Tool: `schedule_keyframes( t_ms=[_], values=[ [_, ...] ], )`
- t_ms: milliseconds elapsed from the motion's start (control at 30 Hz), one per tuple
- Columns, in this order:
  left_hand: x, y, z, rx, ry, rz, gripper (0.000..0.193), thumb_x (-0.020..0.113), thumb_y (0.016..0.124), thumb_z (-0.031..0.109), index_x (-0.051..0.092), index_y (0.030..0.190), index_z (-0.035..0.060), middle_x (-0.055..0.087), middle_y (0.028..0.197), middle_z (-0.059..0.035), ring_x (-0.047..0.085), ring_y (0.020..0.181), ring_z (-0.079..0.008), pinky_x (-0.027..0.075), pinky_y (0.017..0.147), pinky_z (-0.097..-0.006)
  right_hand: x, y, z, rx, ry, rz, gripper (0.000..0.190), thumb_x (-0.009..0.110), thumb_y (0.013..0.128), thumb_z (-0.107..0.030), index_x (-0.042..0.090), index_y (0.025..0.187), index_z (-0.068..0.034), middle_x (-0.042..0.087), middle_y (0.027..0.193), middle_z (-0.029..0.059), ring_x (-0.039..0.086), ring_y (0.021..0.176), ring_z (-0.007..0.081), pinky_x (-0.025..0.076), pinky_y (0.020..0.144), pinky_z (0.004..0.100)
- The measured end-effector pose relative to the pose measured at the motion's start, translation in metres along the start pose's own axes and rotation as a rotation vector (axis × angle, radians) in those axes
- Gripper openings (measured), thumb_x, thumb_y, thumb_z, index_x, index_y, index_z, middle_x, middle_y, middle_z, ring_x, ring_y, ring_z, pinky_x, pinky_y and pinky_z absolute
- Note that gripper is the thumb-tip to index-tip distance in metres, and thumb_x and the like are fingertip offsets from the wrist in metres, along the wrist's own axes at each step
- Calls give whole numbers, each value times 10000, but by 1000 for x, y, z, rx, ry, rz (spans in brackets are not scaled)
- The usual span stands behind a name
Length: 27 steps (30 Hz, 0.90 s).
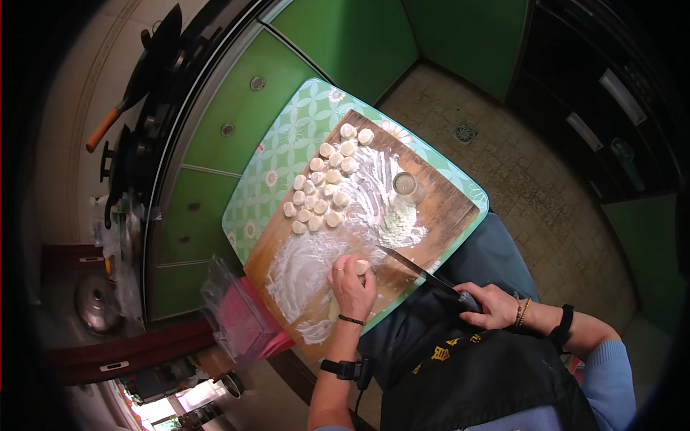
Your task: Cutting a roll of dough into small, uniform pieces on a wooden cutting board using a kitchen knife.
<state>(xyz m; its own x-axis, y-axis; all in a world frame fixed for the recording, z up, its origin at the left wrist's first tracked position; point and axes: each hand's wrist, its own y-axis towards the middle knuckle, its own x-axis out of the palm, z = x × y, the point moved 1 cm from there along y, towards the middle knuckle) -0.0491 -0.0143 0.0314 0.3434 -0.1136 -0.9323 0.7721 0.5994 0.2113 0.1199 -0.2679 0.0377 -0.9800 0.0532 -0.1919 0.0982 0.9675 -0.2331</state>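
Note:
My left hand is over the wooden cutting board, its fingers around a dough piece with a pale cut face. How far the dough runs beneath the palm is hidden. In my right hand is the handle of a knife; its dark blade points left over the board, apart from the dough. Many small round dough pieces lie grouped on the board's far left part. White flour is smeared across the wood, with a thicker heap of flour beside an upturned glass.
The board rests on a small table with a green patterned top, close to my apron. A pink container with clear plastic stands at the table's left. Green cabinets and a stove with a wok are beyond; tiled floor is at right.

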Motion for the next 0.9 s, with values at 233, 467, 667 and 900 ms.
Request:
schedule_keyframes(
  t_ms=[233, 467, 667, 900],
  values=[
    [14, -6, -3, -90, 69, -40, 357, 648, 738, 123, 539, 1065, 27, 515, 1023, -165, 491, 1000, -336, 362, 861, -437, -1, 2, -1, 2, -15, -6, 499, 630, 797, -227, 422, 1226, -78, 564, 579, 133, 600, 568, 324, 462, 551, 395],
    [13, -5, -4, -11, 74, -29, 356, 644, 747, 130, 539, 1069, 21, 511, 1043, -171, 489, 1003, -340, 360, 856, -445, -2, 2, -3, 6, -5, -4, 497, 631, 797, -230, 424, 1222, -78, 565, 590, 138, 599, 571, 329, 462, 551, 398],
    [5, -1, 2, -123, 39, 55, 346, 654, 740, 115, 543, 1056, 27, 534, 1017, -163, 497, 1004, -338, 360, 855, -433, -3, 1, -2, 20, 8, -2, 496, 634, 798, -236, 427, 1219, -77, 566, 599, 141, 600, 584, 332, 462, 555, 400],
    [3, 0, -5, -40, -8, -62, 342, 693, 713, 102, 554, 1019, 40, 539, 966, -150, 510, 963, -331, 372, 821, -430, -4, 2, -3, 7, 14, -1, 495, 633, 798, -234, 428, 1218, -71, 570, 610, 141, 602, 590, 331, 462, 557, 401]
  ],
)
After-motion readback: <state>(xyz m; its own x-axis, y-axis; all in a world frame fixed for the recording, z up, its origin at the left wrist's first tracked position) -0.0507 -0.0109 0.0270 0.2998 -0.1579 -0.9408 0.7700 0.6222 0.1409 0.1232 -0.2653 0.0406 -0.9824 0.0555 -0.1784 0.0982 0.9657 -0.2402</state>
